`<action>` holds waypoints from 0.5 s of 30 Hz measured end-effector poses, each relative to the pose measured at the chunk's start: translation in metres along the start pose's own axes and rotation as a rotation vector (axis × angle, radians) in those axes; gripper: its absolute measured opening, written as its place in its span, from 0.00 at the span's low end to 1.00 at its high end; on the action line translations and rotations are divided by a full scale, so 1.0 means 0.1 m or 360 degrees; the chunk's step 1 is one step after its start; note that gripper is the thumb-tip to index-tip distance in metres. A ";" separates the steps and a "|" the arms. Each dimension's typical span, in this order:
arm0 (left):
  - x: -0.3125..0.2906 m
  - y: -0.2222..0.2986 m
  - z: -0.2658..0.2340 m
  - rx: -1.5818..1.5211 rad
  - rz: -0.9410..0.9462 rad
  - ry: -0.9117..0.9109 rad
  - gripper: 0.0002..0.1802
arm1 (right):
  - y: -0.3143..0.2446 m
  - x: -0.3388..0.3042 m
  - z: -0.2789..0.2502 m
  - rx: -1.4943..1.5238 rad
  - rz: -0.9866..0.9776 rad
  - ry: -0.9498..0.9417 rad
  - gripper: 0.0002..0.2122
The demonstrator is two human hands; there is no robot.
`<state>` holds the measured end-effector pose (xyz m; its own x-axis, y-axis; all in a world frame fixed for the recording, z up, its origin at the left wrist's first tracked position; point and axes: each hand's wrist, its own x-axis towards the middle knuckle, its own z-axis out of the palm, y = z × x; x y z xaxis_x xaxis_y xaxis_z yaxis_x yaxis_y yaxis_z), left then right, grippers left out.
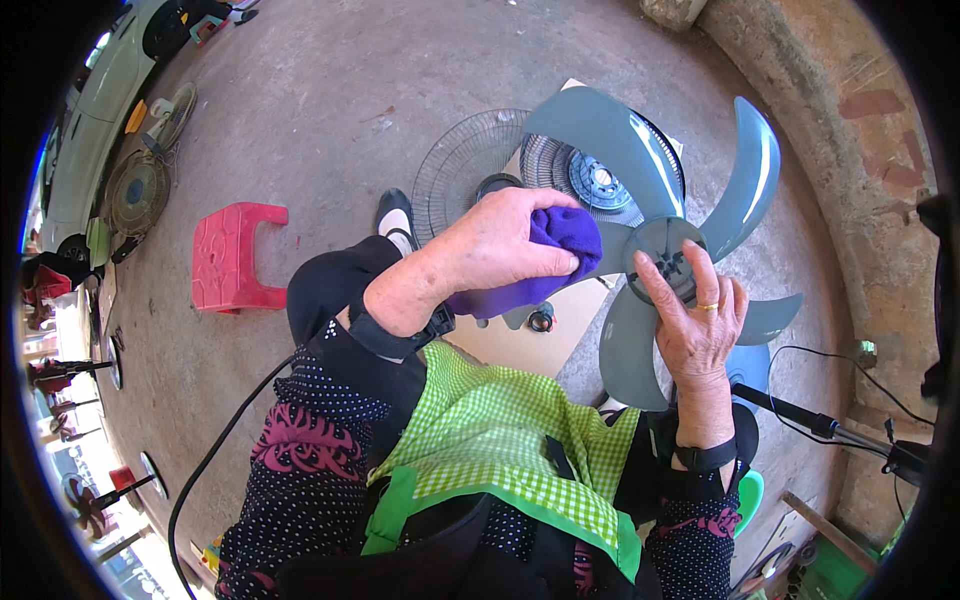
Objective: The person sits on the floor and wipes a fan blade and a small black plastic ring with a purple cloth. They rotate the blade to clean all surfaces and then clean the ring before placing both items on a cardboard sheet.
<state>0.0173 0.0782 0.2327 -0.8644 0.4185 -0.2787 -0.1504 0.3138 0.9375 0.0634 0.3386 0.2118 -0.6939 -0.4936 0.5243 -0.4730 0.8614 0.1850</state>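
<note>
My left hand grips a bunched purple cloth, the thumb and fingers closed round it. The cloth meets the left-pointing blade of a grey-blue plastic fan blade, and hides that blade's tip. My right hand holds the fan blade by its hub, with fingertips set in the ribbed hollow at its middle. The other blades spread out around the hub, above the ground.
Wire fan guards and a round fan part lie beyond my hands, partly on cardboard. A red plastic stool stands left. A black fan pole lies at right, near a rough wall. A car is far left.
</note>
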 end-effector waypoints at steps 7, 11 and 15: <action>0.05 -0.05 -0.15 -0.0806 0.0037 0.0199 0.26 | 0.02 0.04 0.00 0.0328 0.0176 0.0315 0.22; 0.04 -0.05 -0.27 -0.1026 0.0158 0.0288 0.23 | 0.08 0.00 -0.03 0.1274 0.0932 0.0207 0.17; 0.05 -0.06 -0.24 -0.0918 0.0168 0.0180 0.23 | 0.24 0.02 -0.06 0.2110 0.1331 -0.0511 0.30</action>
<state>0.0028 0.0581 0.2311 -0.9299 0.3189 -0.1834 -0.2696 -0.2515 0.9295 0.0545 0.3591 0.2224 -0.9872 -0.1087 -0.1170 0.0844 0.2667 -0.9601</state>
